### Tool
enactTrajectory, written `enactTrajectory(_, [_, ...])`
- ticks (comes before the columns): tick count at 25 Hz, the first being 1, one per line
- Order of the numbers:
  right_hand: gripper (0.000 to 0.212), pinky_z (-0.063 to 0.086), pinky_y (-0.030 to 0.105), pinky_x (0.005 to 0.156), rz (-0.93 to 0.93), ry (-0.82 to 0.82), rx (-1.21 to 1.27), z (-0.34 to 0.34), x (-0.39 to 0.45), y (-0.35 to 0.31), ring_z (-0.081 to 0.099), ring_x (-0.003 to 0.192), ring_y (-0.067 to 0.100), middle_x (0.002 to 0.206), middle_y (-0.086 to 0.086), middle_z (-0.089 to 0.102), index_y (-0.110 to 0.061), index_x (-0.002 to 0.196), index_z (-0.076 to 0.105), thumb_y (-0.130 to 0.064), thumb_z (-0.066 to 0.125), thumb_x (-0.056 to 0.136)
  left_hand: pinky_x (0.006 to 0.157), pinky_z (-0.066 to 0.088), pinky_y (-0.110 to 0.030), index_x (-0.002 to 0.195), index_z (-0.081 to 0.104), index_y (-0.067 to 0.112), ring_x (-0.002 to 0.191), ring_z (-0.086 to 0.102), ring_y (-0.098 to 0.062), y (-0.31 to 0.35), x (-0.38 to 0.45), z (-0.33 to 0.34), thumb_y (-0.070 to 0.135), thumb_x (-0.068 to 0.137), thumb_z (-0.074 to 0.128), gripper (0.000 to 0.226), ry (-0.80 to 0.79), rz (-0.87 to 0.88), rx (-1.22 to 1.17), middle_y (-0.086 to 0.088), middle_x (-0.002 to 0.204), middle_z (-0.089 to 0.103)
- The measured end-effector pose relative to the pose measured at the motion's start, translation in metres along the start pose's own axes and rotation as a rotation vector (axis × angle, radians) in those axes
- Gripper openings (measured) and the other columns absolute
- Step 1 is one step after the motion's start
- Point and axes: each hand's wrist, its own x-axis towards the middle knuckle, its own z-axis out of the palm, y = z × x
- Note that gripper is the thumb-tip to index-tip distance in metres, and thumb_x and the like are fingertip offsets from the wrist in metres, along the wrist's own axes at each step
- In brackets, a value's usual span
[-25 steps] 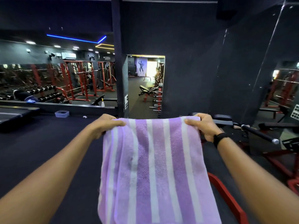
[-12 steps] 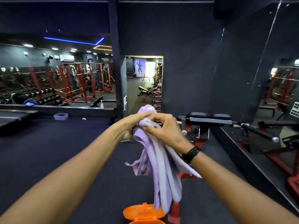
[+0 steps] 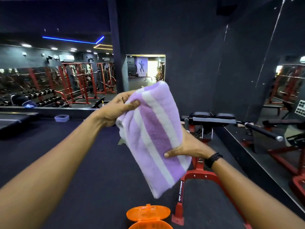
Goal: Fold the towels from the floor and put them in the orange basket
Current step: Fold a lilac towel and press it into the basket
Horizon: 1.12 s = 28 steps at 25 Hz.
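Dark gym flooring (image 3: pixel 82 162) is lying under the purple-striped towel (image 3: pixel 155 138) – spread wide a second ago, now halved – which the left hand (image 3: pixel 118 109) is pinching at 10 o'clock and the right hand (image 3: pixel 186 147) is gripping at 4 o'clock, above the orange basket (image 3: pixel 148 215) – ready for another fold.

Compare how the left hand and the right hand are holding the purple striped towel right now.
The left hand pinches the towel at its upper edge, thumb pressed into the cloth; the right hand grips it lower down, thumb across the front. The left hand sits higher and farther away, the right lower and nearer. Only the right wrist wears a black band. Both hold the same folded towel in the air above the orange basket.
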Motion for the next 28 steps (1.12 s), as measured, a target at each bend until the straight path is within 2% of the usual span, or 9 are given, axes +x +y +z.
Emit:
enactTrajectory(3, [0.049,0.05,0.044,0.098,0.176,-0.114,0.166,0.002,-0.017,0.025,0.067,0.101,0.019,0.111,0.005,0.071,-0.011,0.112,0.066,-0.011,0.086,0.067,0.077,0.058,-0.031,0.115,0.06,0.011,0.09,0.069,-0.019,-0.002,-0.006,-0.006,0.022,0.082,0.06,0.035,0.194,0.126,-0.156,-0.007,0.1,0.071])
enactTrajectory(7, [0.067,0.045,0.049,0.098,0.146,0.223,0.809,-0.022,-0.019,0.042,0.058,0.109,0.037,0.124,0.025,0.061,-0.004,0.123,0.06,-0.03,0.082,0.066,0.07,0.057,-0.025,0.103,0.061,0.014,0.077,0.069,-0.011,-0.025,-0.014,-0.02,0.022,0.089,0.052,0.018,0.439,0.104,-0.266,0.001,0.087,0.073])
enactTrajectory(9, [0.073,0.04,0.054,0.105,0.113,0.211,1.006,-0.023,-0.013,0.043,0.053,0.121,0.037,0.134,0.023,0.054,-0.009,0.136,0.049,-0.033,0.077,0.073,0.064,0.056,-0.023,0.099,0.061,0.015,0.069,0.067,-0.009,-0.038,-0.011,-0.025,0.021,0.096,0.048,0.014,0.55,0.082,-0.345,0.003,0.079,0.071])
enactTrajectory(11, [0.076,0.046,0.05,0.1,0.156,0.193,0.886,-0.014,-0.006,0.036,0.057,0.114,0.034,0.129,0.02,0.058,-0.009,0.135,0.047,-0.025,0.081,0.069,0.061,0.054,-0.023,0.094,0.061,0.017,0.065,0.063,-0.009,-0.043,-0.01,-0.03,0.023,0.099,0.046,0.017,0.604,0.049,-0.386,0.003,0.073,0.069])
enactTrajectory(14, [0.073,0.055,0.032,0.08,0.164,0.378,0.596,-0.02,0.003,0.023,0.065,0.097,0.022,0.111,0.01,0.069,-0.009,0.118,0.06,-0.023,0.089,0.053,0.067,0.055,-0.025,0.097,0.062,0.018,0.072,0.065,-0.009,-0.052,-0.022,-0.047,0.025,0.098,0.048,0.015,0.592,-0.087,-0.219,-0.001,0.087,0.07])
enactTrajectory(17, [0.047,0.053,0.022,0.07,0.14,0.4,0.412,-0.044,0.012,0.001,0.064,0.09,0.015,0.1,0.003,0.07,-0.01,0.111,0.064,-0.007,0.08,0.067,0.073,0.054,-0.029,0.107,0.061,0.015,0.085,0.064,-0.016,-0.07,-0.04,-0.068,0.023,0.097,0.051,0.016,0.508,-0.321,0.046,-0.009,0.104,0.066])
enactTrajectory(20, [0.034,0.051,0.017,0.066,0.119,0.347,0.211,-0.052,0.029,-0.025,0.061,0.082,0.01,0.094,0.002,0.066,-0.008,0.105,0.064,-0.001,0.075,0.073,0.067,0.048,-0.029,0.118,0.057,0.007,0.08,0.052,-0.021,-0.088,-0.045,-0.078,0.019,0.095,0.058,0.027,0.511,-0.49,0.263,-0.013,0.096,0.057])
enactTrajectory(25, [0.04,0.053,0.031,0.078,0.095,0.233,-0.241,-0.032,0.067,-0.034,0.064,0.088,0.018,0.092,0.0,0.071,-0.021,0.096,0.067,-0.027,0.074,0.057,0.083,0.049,-0.036,0.13,0.048,0.013,0.106,0.055,-0.023,-0.11,-0.045,-0.083,0.028,0.087,0.068,0.051,0.53,-0.454,0.656,-0.013,0.126,0.046])
enactTrajectory(28, [0.035,0.053,0.033,0.075,0.168,0.132,-0.518,-0.015,0.081,-0.02,0.062,0.086,0.023,0.086,0.002,0.069,-0.022,0.093,0.065,-0.03,0.069,0.059,0.084,0.047,-0.031,0.132,0.047,0.016,0.103,0.057,-0.022,-0.123,-0.053,-0.08,0.032,0.084,0.071,0.056,0.461,-0.437,0.789,-0.013,0.131,0.041])
